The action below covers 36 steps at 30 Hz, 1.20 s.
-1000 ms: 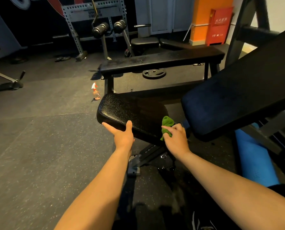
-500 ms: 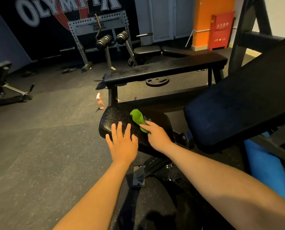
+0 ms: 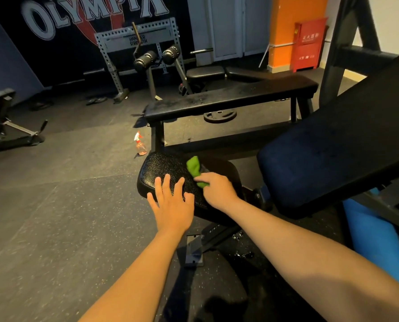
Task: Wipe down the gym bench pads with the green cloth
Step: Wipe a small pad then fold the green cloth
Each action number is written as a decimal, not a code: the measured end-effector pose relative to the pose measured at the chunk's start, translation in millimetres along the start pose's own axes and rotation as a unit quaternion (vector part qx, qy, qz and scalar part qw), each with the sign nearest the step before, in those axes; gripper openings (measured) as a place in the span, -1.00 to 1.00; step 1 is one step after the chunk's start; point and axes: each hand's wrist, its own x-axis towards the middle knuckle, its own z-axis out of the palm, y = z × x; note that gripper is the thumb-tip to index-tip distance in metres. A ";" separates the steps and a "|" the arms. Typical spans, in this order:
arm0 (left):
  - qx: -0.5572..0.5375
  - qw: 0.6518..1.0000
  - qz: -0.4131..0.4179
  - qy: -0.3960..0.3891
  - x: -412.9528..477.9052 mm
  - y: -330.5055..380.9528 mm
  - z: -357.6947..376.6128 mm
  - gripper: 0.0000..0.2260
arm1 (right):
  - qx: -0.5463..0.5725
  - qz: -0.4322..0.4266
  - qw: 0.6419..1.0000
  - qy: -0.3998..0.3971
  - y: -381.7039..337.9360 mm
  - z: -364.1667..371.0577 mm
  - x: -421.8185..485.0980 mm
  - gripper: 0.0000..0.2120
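a dim gym is seen from a head-worn camera. the black, textured seat pad (image 3: 163, 167) of an incline bench is shown at centre, and its dark back pad (image 3: 333, 159) rises to the right. the left hand (image 3: 170, 205) is laid flat on the near edge of the seat pad, its grip wide, fingers spread, nothing held. the green cloth (image 3: 193, 167) is bunched in the right hand (image 3: 217, 189), whose grip is closed around it. the cloth is pressed onto the top of the seat pad, just beside the left hand. a spray bottle (image 3: 140, 145) is stood on the floor (image 3: 66, 205) beyond the pad, near a flat bench (image 3: 228, 98).

the seat pad is judged to be mid-wipe. whether the back pad has been wiped cannot be told. because the cloth is wadded small, strips of the pad could be missed, chiefly the far edge and sides. if a stroke is carried leftward, the cloth could be run into the braced left hand. the back pad could be overlooked altogether.
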 end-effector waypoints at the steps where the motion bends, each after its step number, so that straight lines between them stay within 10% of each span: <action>1: -0.002 1.000 -0.002 0.006 0.1 0.0 1.5 -0.55 | -0.008 -0.027 0.999 -0.021 -4.7 2.1 0.9 -0.54; 17: 0.044 0.997 -0.013 0.066 -4.7 11.6 4.5 -0.60 | 0.069 0.156 0.982 0.079 79.5 -30.1 -16.9 -0.44; 30: 0.089 0.991 -0.044 0.090 23.0 17.1 8.5 -0.51 | 0.053 -0.036 0.996 -0.067 -14.6 9.6 42.2 -0.47; 36: 0.128 0.988 -0.066 0.060 24.4 23.7 4.2 -0.54 | 0.051 0.010 0.999 0.014 40.4 -7.1 36.5 -0.49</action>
